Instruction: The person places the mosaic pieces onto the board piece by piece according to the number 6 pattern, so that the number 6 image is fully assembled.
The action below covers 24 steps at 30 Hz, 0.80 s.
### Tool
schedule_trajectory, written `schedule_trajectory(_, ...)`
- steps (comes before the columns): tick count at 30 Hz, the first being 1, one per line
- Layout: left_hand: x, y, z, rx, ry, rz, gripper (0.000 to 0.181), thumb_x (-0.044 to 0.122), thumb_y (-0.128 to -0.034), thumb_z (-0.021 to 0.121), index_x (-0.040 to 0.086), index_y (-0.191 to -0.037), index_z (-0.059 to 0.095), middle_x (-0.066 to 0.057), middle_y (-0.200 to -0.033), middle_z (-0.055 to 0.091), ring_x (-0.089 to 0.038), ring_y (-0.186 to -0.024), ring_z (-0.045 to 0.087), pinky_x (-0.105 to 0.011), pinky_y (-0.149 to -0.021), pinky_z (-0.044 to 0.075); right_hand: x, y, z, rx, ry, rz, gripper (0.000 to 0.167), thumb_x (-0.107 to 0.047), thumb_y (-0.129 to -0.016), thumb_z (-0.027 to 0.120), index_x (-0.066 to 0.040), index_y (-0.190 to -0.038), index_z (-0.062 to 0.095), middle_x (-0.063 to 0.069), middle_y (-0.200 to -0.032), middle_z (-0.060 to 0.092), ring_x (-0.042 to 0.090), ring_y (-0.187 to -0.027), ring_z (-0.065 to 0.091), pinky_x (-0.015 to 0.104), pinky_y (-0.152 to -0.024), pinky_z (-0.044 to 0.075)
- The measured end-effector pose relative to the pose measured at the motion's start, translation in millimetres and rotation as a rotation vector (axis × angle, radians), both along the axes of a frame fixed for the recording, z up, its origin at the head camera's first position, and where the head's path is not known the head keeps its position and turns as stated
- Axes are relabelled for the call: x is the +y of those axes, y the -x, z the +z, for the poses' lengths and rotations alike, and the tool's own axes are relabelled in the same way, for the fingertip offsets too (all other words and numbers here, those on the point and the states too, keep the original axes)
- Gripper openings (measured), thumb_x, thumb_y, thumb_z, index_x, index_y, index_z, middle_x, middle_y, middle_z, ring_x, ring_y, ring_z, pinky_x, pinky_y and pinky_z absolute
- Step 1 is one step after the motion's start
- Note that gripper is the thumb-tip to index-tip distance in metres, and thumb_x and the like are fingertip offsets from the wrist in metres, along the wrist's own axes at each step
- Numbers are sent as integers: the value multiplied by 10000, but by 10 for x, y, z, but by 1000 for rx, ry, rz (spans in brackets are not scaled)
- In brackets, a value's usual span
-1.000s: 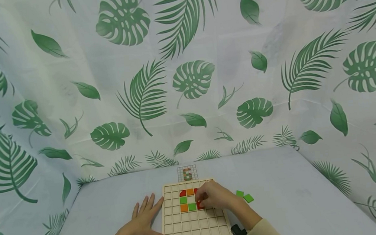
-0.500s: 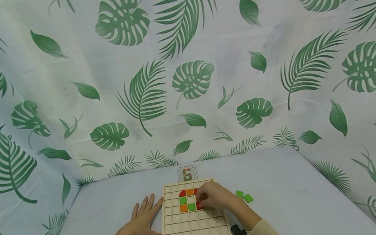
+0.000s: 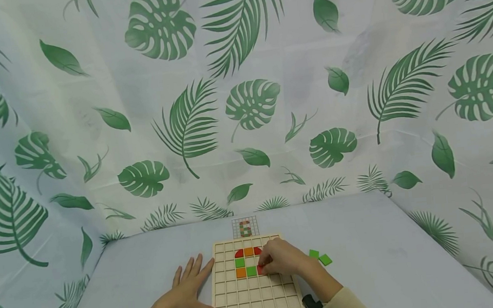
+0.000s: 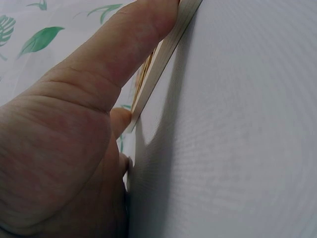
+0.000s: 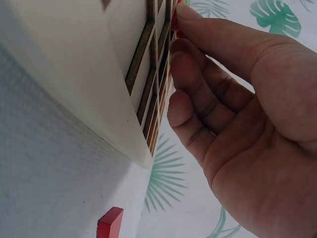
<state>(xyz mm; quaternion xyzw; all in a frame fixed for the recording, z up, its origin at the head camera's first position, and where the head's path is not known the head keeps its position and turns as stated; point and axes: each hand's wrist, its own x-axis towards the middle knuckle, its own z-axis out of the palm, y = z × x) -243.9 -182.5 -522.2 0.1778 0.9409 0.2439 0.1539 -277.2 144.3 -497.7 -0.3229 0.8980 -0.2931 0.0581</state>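
A wooden grid board (image 3: 259,297) lies on the table with red, orange and green tiles set in its upper cells. My left hand (image 3: 184,294) is spread along the board's left side, thumb on the lower left corner and forefinger touching the edge. In the left wrist view that thumb presses the board's rim (image 4: 161,64). Over the board, my right hand (image 3: 282,257) has curled fingers and pinches a red tile (image 3: 260,270), mostly covered, beside a green tile (image 3: 251,271). The right wrist view shows the thumb against this red tile (image 5: 175,21).
Two loose green tiles (image 3: 319,257) lie right of the board. A small red block (image 5: 110,223) rests on the table near the board in the right wrist view. Behind the board is a gridded pattern card (image 3: 245,227). Leaf-printed cloth (image 3: 244,125) hangs around the table.
The right fingertips have shifted very slightly at the red tile, and the upper right red tile shows a little more. The left hand and board stay in place.
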Motion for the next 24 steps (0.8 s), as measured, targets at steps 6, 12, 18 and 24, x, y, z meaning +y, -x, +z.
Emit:
schedule_trajectory(6, 3, 0, 7, -7, 3, 7, 1387, 724, -564, 903, 245, -1675, 225, -191, -1754, 23, -449, -1615, -54, -721, -1238, -84, -13, -7, 12, 9, -18, -11, 71, -109, -840, 865, -102, -909, 849, -95, -770, 758, -47, -643, 569, 172, -589, 506)
schedule_trajectory(12, 5, 14, 0, -8, 10, 8, 1387, 741, -563, 892, 249, -1675, 226, -190, -1754, 15, -450, -1614, -60, -720, -1238, -88, -8, -5, 26, 28, -23, 2, 58, -140, -859, 855, -109, -907, 854, -84, -800, 776, -55, -666, 592, 171, -605, 517)
schedule_trajectory(18, 12, 21, -10, -7, 7, 10, 1391, 753, -555, 887, 250, -1674, 230, -191, -1753, 17, -450, -1614, -60, -723, -1237, -88, 58, 4, 77, 44, -1, -55, 153, -182, -921, 795, -98, -1040, 841, -46, -924, 785, -8, -740, 581, 218, -667, 505)
schedule_trajectory(24, 7, 12, -19, 3, 8, -1, 1384, 736, -566, 895, 245, -1674, 227, -199, -1751, 18, -453, -1613, -58, -728, -1234, -82, 179, 24, 181, -11, 27, -137, 373, -239, -941, 788, -60, -1265, 744, -50, -913, 721, 74, -744, 584, 238, -618, 503)
